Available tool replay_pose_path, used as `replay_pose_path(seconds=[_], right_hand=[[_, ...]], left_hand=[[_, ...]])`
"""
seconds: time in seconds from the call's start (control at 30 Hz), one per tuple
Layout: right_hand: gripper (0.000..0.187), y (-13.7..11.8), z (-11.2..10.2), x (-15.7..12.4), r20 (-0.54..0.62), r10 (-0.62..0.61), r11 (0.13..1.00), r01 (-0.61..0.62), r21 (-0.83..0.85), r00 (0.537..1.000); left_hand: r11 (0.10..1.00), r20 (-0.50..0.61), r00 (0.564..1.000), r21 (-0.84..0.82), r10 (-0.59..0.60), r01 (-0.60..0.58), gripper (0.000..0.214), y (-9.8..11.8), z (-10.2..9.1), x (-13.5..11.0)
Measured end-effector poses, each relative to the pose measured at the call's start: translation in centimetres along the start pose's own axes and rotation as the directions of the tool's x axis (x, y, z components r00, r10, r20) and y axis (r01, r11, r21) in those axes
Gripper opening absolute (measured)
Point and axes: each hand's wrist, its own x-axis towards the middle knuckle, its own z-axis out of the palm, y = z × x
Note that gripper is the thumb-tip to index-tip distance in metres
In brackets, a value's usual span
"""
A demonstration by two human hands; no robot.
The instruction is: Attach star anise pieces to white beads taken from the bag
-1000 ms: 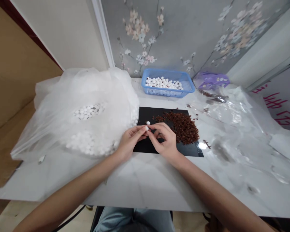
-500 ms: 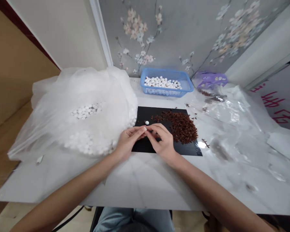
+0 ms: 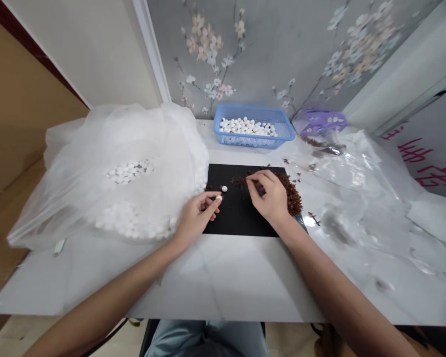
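Note:
My left hand pinches a small white ball between thumb and index finger over the left part of a black mat. A second white ball lies on the mat just beyond those fingertips. Over the mat's right half, my right hand has its thumb and fingertips brought together at the edge of a heap of small dark-brown, star-shaped pieces. Whether a piece is between these fingers is too small to make out. The hand covers part of the heap.
A big translucent bag full of white balls takes up the table's left side. Behind the mat stands a blue basket holding many white balls with brown spots. Clear plastic bags and a purple packet lie to the right.
My hands have come apart. The right one has moved right and away from me to the brown heap, while the left stays in place with the white ball.

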Motion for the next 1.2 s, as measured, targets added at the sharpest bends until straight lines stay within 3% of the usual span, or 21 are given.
replay_pose_path(seconds=[0.1, 0.2, 0.3, 0.37, 0.43, 0.5, 0.53, 0.63, 0.7, 0.77, 0.83, 1.07, 1.2], right_hand=[[0.020, 1.2, 0.2, 0.3, 0.079, -0.028, 0.981, 0.042, -0.187, 0.997], [0.023, 1.5, 0.4, 0.2, 0.222, -0.078, 0.959, 0.135, -0.251, 0.972], [0.021, 1.4, 0.5, 0.1, 0.277, -0.092, 0.940, 0.175, -0.293, 0.956], [0.019, 1.5, 0.6, 0.1, 0.275, -0.096, 0.935, 0.181, -0.304, 0.956], [0.018, 1.6, 0.6, 0.1, 0.266, -0.104, 0.933, 0.187, -0.307, 0.958], [0.018, 1.6, 0.6, 0.1, 0.258, -0.112, 0.930, 0.193, -0.314, 0.960], [0.018, 1.5, 0.6, 0.1, 0.255, -0.114, 0.927, 0.195, -0.319, 0.960], [0.017, 1.3, 0.5, 0.0, 0.247, -0.114, 0.920, 0.196, -0.341, 0.962], [0.017, 1.1, 0.5, 0.0, 0.239, -0.109, 0.917, 0.190, -0.350, 0.965], [0.016, 1.0, 0.4, 0.0, 0.236, -0.103, 0.917, 0.184, -0.354, 0.966], [0.016, 1.0, 0.4, 0.0, 0.248, -0.105, 0.916, 0.190, -0.354, 0.963], [0.017, 1.2, 0.4, 0.1, 0.281, -0.127, 0.903, 0.228, -0.364, 0.951], [0.015, 0.9, 0.3, 0.2, 0.225, -0.139, 0.908, 0.215, -0.360, 0.964]], left_hand=[[0.997, 0.022, 1.000, 0.070, 0.020, -0.021, 0.039, -0.5, 0.0, 0.0], [0.993, 0.024, 0.999, 0.111, 0.033, -0.035, 0.042, -0.2, 0.3, -0.5], [0.964, 0.008, 0.982, 0.189, 0.186, -0.185, 0.037, 1.5, -0.1, -1.2], [0.903, -0.060, 0.931, 0.273, 0.361, -0.333, 0.031, 3.0, -1.2, -1.4], [0.833, -0.205, 0.840, 0.377, 0.502, -0.406, 0.026, 4.2, -3.2, -0.9], [0.772, -0.331, 0.752, 0.529, 0.570, -0.352, 0.026, 4.7, -6.1, 0.1], [0.723, -0.343, 0.734, 0.630, 0.586, -0.284, 0.025, 4.7, -7.7, 0.7], [0.432, -0.297, 0.780, 0.901, 0.551, 0.039, 0.022, 3.9, -12.2, 2.1], [0.346, -0.324, 0.858, 0.919, 0.398, 0.187, 0.023, 3.2, -14.2, 2.6], [0.329, -0.361, 0.899, 0.904, 0.248, 0.272, 0.026, 2.8, -15.1, 2.7], [0.324, -0.385, 0.906, 0.892, 0.177, 0.316, 0.029, 2.6, -15.2, 2.8], [0.306, -0.394, 0.902, 0.893, 0.173, 0.332, 0.024, 2.5, -14.6, 3.0], [0.307, -0.411, 0.892, 0.887, 0.188, 0.344, 0.025, 2.3, -14.7, 2.9]])
